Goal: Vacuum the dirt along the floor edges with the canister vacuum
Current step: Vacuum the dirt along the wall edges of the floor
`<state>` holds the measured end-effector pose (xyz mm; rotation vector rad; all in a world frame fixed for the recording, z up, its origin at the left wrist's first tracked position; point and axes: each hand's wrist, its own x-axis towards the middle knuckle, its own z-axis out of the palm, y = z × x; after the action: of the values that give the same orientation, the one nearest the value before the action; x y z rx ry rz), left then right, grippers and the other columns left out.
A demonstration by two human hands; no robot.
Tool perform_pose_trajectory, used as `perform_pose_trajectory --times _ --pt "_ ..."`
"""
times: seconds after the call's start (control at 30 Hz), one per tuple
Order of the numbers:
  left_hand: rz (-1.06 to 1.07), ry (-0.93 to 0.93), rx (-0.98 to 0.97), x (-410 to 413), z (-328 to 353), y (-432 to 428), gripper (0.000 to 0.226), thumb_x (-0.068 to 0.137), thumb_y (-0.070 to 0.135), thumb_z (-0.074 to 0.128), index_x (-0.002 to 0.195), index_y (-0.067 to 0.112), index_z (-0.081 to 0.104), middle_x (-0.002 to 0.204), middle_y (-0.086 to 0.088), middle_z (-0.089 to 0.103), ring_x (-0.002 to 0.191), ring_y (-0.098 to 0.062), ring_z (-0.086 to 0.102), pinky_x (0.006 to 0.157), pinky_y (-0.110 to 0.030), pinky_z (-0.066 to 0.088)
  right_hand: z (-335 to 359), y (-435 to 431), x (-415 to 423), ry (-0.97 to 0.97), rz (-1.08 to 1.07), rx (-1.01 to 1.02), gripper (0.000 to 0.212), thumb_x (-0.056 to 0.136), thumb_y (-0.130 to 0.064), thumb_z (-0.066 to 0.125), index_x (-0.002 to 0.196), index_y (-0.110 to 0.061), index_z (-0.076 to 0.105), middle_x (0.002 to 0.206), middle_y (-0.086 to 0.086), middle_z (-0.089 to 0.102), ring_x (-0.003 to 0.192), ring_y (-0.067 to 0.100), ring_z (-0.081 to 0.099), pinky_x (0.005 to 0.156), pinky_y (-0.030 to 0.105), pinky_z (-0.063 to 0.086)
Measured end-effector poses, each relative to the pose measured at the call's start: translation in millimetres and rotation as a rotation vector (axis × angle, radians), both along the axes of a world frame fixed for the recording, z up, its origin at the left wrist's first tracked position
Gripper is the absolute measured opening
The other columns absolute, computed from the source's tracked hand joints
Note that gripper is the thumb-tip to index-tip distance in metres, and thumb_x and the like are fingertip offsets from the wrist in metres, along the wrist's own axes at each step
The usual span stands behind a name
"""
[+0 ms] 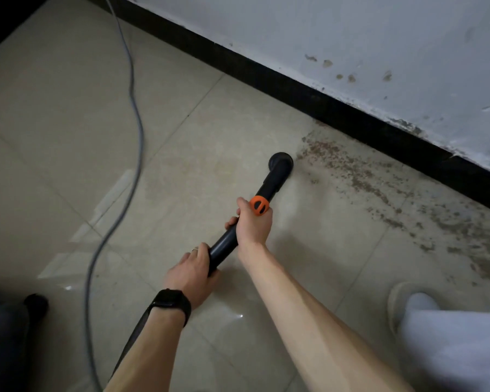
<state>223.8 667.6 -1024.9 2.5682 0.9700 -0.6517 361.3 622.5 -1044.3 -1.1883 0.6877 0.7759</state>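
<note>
Dim and flat overall, soft indoor light from above and behind — pale window-like glare on the glossy floor tiles (102, 210), tiny specular glints lower down. Faint shadow under the forearms. Wide-angle bowing along the black baseboard (317, 100) — corners darkened, bottom-left murky, slipper (408, 304) softly blurred.

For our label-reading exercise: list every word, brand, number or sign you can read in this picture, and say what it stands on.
None can be read.
Vacuum wand: plain black, no lettering shows.
Orange collar: dark slots only, no text.
Smartwatch: face dark, nothing displayed.
Wall, skirting and grey cable: no markings visible.
</note>
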Motion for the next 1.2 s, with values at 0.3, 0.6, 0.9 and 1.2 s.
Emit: perform_pose_trajectory --times 0.3,0.6,0.9,1.2 --pt "-0.127 0.007 0.055 -32 -4 -22 0.028 0.094 0.045 0.048 0.109 0.024 0.039 0.102 0.005 0.056 0.094 -0.017 0.055 0.062 -0.030 0.038 3 -32 -32 0.028 -0.065 -0.012 0.024 0.084 -0.006 0.066 0.101 -0.013 0.051 0.060 -0.002 0.054 0.041 0.016 0.049 0.048 0.029 0.049" --pt "-0.114 -0.021 0.053 0 1 -26 0.026 0.094 0.038 0.049 0.108 0.019 0.039 0.103 0.001 0.058 0.093 -0.021 0.056 0.063 -0.031 0.037 7 -30 -4 0.014 -0.104 -0.001 0.025 0.080 -0.003 0.064 0.102 -0.010 0.053 0.058 -0.004 0.052 0.041 0.017 0.045 0.045 0.028 0.045" --pt "-0.090 -0.048 0.063 17 -8 -31 0.019 0.094 0.032 0.047 0.105 0.019 0.039 0.102 0.000 0.058 0.095 -0.022 0.056 0.063 -0.031 0.036 2 -30 13 0.007 -0.127 0.035 0.026 0.076 -0.005 0.065 0.097 -0.010 0.051 0.055 -0.004 0.050 0.040 0.018 0.042 0.044 0.027 0.043" --pt "-0.105 -0.073 0.055 39 -10 -26 0.019 0.095 0.032 0.046 0.106 0.018 0.039 0.102 0.000 0.058 0.093 -0.022 0.056 0.065 -0.031 0.041 -2 -27 37 0.002 -0.104 0.049 0.023 0.080 -0.003 0.064 0.098 -0.011 0.052 0.059 -0.002 0.050 0.042 0.017 0.043 0.046 0.029 0.045"
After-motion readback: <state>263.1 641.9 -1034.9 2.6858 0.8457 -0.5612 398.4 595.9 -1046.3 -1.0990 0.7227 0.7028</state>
